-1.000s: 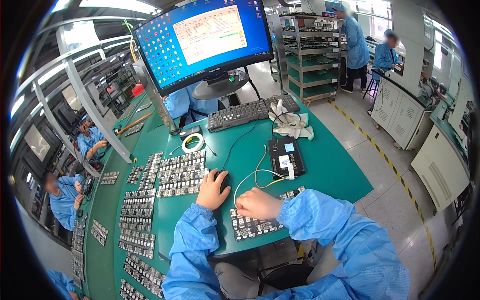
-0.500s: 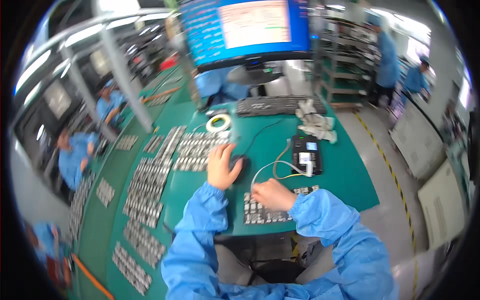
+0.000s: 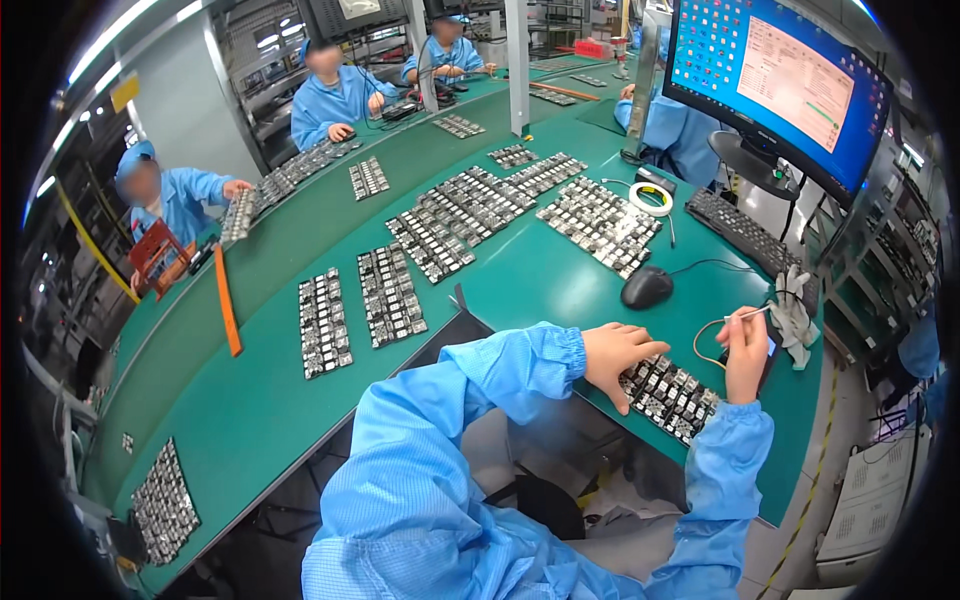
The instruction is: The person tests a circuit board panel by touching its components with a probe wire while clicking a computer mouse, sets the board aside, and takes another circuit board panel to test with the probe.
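A panel of small circuit boards point(image 3: 672, 402) lies near the front edge of the green table. My left hand point(image 3: 618, 362) spans its left end, with the thumb at the near edge and the fingers along the far edge. Above the right part of the panel, my right hand point(image 3: 744, 355) is closed in a pinch on a thin cable point(image 3: 704, 340), which loops out on its left side. A pale tip sticks out past the fingers. Behind that hand a black box is mostly hidden. The black computer mouse point(image 3: 648, 287) sits beyond the panel, untouched.
More circuit board panels point(image 3: 470, 212) lie in rows to the left. A tape roll point(image 3: 651, 199), keyboard point(image 3: 740, 232) and white gloves point(image 3: 793, 318) lie beyond the mouse, below a monitor point(image 3: 775, 75). Co-workers sit across the table; one holds a panel point(image 3: 238, 215).
My left hand has left the mouse and moved to the left end of the panel. My right hand has lifted off the panel, still with the cable. The view has turned left.
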